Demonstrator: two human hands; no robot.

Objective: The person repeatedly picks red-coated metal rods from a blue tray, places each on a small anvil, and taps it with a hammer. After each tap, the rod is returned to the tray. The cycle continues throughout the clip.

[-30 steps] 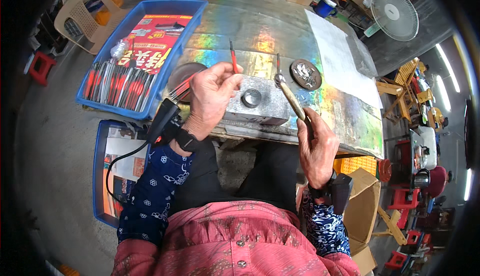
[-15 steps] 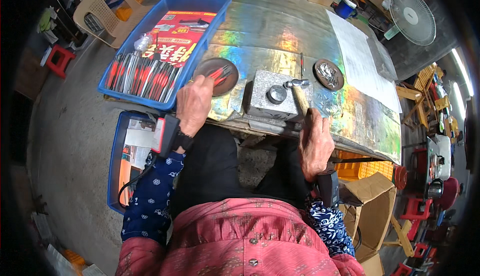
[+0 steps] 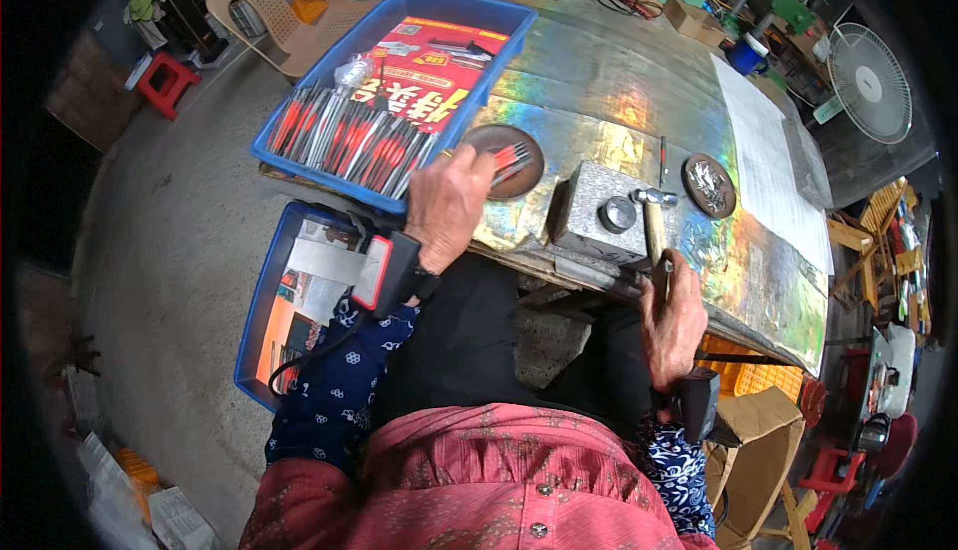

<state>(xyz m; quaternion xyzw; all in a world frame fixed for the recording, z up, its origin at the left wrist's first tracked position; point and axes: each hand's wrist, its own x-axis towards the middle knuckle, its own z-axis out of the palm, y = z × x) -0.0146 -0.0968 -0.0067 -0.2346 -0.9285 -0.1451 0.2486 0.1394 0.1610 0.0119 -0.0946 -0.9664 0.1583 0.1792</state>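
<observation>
A: Where is the person's left hand [image 3: 451, 199]?

B: It is over the near left edge of a round brown dish [image 3: 489, 137] on the table [image 3: 579, 81], fingers curled down toward a small bunch of red-and-silver rods [image 3: 511, 159].

A: Is it pinching any of them?

B: That cannot be told; the back of the hand hides the grip. The red parts sit right beside the fingers, and the slim ends point to the right, over the dish.

A: And the right hand [image 3: 674, 315]?

B: Closed around the lower end of the wooden handle of a hammer [image 3: 656, 233]. The metal head is at the right part of a grey metal block [image 3: 587, 199].

A: Anything on that block?

B: A short round metal piece [image 3: 618, 214], just left of the hammer's head.

A: What lies around it?

B: To the right, a smaller brown dish [image 3: 689, 180] with silvery slivers [image 3: 710, 189]; more are strewn on the table nearby. Beyond the block lies a single red-and-dark rod [image 3: 663, 156]. Left of the larger dish, a blue tray [image 3: 493, 69] holds a row of rods and a red printed sheet [image 3: 454, 59].
</observation>
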